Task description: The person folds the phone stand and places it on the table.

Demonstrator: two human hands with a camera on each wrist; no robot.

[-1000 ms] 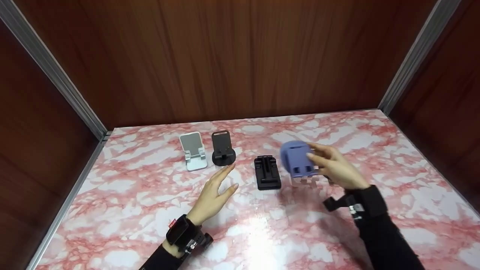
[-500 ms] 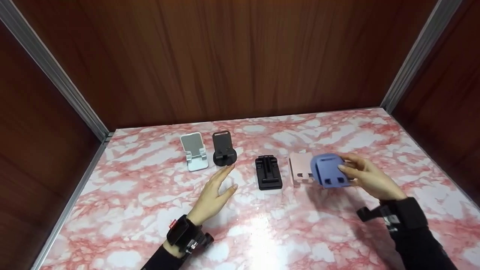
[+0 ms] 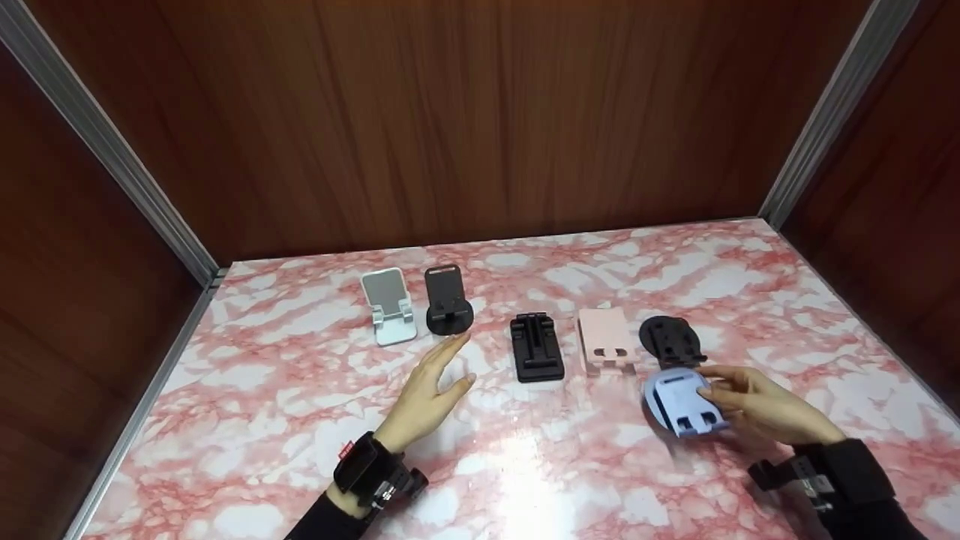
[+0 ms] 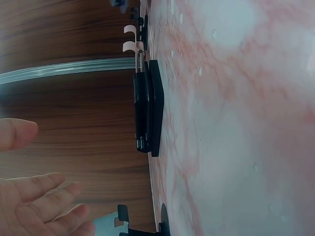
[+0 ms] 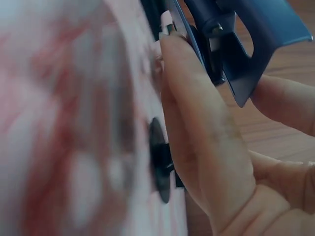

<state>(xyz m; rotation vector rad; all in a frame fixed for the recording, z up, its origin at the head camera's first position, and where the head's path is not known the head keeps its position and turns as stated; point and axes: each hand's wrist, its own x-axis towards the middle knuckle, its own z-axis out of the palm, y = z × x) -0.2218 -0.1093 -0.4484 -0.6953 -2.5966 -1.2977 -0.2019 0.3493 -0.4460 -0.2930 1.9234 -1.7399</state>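
Observation:
My right hand (image 3: 765, 405) pinches a folded blue phone stand (image 3: 686, 403) with a round base, close over the table at the right. In the right wrist view, the thumb and fingers lie on either side of the blue stand (image 5: 261, 29). Just behind it lies a folded black phone stand with a round base (image 3: 671, 339). My left hand (image 3: 424, 394) is held with fingers extended and thumb apart, holding nothing. Its fingertips overlap the front of an upright black phone stand (image 3: 446, 292) in the head view.
A white phone stand (image 3: 388, 304) stands upright at the left of the row. Toward the middle lie a folded black rectangular stand (image 3: 536, 346) and a folded pink stand (image 3: 604, 334). Wood-grain panels (image 3: 480, 120) enclose the marbled table (image 3: 300, 420) at the back and sides.
My right hand has carried the blue phone stand rightward, then nearer to me and lower, uncovering the pink stand and the round-based black one. My left hand stays in place.

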